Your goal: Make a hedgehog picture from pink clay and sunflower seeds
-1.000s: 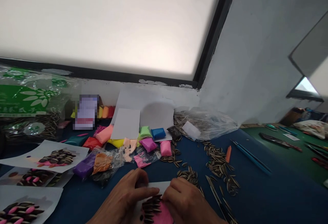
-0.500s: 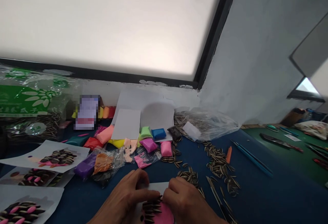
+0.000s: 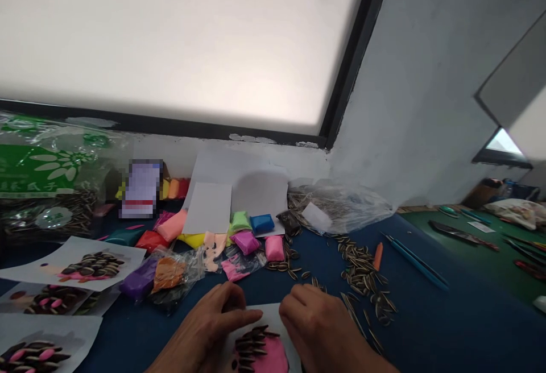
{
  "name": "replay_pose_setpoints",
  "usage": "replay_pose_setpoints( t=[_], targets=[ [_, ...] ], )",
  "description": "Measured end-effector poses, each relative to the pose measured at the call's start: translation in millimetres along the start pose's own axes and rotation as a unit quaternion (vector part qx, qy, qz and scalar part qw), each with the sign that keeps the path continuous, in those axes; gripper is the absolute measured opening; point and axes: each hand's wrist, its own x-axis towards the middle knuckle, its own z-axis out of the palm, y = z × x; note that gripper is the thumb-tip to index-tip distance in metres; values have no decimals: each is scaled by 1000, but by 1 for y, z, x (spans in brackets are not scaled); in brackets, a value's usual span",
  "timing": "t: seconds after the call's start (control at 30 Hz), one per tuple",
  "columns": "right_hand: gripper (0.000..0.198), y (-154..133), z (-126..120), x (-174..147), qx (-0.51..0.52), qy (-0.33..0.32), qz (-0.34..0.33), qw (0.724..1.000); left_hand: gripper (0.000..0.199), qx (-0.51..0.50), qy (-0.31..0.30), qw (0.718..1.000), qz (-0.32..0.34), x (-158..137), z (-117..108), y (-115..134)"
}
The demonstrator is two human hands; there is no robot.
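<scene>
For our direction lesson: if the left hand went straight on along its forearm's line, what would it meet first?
Probably the flat pink clay in clear wrap beyond the left hand; depth is unclear.

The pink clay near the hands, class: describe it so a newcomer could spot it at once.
On the blue table, a white sheet lies at the picture's bottom edge, between the left hand and the right hand. The pink clay lies on it; unlike the pink packet farther back, it bears dark seeds.
</scene>
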Motion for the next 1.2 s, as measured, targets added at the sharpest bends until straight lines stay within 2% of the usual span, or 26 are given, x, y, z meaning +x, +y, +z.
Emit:
replay_pose_setpoints(
  t=[0.17, 0.3, 0.4, 0.6, 0.77, 0.93, 1.2],
  targets=[
    [21, 22, -10, 6, -40, -28, 91, 995, 36, -16, -17, 1000, -12, -2, -5, -3],
    [20, 31, -16, 9, -9, -41, 128, 991, 43, -31, -15, 998, -49, -6, -2, -7],
    [19, 30, -18, 12, 19, -40, 134, 990, 43, -29, -4, 997, -65, -7, 3, -8],
    [16, 27, -12, 20, 19, -55, 144, 988, 42, -9, 35, 998, -47, -6, 10, -6],
    [23, 27, -19, 21, 31, -74, 160, 984, 42, -4, 53, 998, -46, -6, 10, -4],
    [6, 25, -29, 19, 57, -113, 162, 979, 41, -8, 45, 998, -37, -6, 10, -7],
    [12, 18, -9, 20, -3, -107, 151, 983, 36, -7, 17, 999, -48, -3, 5, -5]
  ],
)
